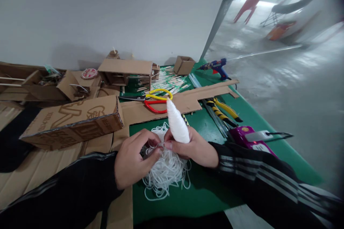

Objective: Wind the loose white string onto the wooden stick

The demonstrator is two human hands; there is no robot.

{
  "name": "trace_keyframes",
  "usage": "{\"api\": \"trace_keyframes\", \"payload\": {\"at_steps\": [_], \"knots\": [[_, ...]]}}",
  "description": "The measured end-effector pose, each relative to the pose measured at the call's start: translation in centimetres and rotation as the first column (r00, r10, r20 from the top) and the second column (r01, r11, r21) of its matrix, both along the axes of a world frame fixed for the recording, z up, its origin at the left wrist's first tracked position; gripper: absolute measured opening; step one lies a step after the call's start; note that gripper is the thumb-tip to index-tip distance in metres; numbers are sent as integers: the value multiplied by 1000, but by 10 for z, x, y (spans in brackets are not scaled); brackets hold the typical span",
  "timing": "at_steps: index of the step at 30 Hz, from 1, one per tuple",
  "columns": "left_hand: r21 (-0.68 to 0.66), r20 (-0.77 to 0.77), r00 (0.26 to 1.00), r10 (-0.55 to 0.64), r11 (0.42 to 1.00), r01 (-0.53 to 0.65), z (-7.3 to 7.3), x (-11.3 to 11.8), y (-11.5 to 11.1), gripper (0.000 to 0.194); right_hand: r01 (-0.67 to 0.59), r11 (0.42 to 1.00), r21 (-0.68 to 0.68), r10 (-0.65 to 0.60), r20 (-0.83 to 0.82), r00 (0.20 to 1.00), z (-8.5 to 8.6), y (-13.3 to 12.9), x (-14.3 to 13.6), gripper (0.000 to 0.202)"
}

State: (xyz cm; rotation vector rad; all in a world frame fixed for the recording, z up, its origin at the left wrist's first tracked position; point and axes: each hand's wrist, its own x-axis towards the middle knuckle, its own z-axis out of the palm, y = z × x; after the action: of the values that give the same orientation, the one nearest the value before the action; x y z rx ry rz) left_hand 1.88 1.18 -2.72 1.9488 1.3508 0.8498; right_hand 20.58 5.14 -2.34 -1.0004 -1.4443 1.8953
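My right hand (197, 146) is closed around the base of a white cone wound with string (177, 123), its tip pointing up and away from me. The thumb and finger of that hand also pinch near a strand of white string. My left hand (139, 155) is closed in a pinch on the white string (157, 146), close to the right fingertips. Below both hands a loose, tangled heap of white string (169, 175) lies on the green tabletop. Scissors with one yellow and one red handle (158, 100) lie just beyond the cone.
A long cardboard box (75, 121) lies at the left. Cut cardboard (185, 102), thin sticks (169, 82) and a small open box (184, 65) are farther back. At the right are a blue glue gun (219, 67), yellow-black pliers (221, 112) and a purple power strip (243, 137).
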Motion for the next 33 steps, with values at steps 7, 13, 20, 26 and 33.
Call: {"api": "trace_keyframes", "payload": {"at_steps": [7,13,20,26,33], "knots": [[-41,42,999,-11,999,13,3,-1,3,4,-1,998,59,-2,47,999,1,1,0,21],[-247,224,974,22,968,35,-1,-3,5,16,-27,984,177,1,148,989,0,1,0,15],[-278,157,987,-18,958,62,2,-1,6,6,-57,992,116,44,117,992,-2,2,1,20],[-300,183,982,-43,949,97,1,-2,7,7,-29,998,48,23,119,993,-2,2,1,19],[-361,398,917,15,922,141,-2,-2,8,9,-9,998,62,1,119,993,-3,2,1,15]]}}
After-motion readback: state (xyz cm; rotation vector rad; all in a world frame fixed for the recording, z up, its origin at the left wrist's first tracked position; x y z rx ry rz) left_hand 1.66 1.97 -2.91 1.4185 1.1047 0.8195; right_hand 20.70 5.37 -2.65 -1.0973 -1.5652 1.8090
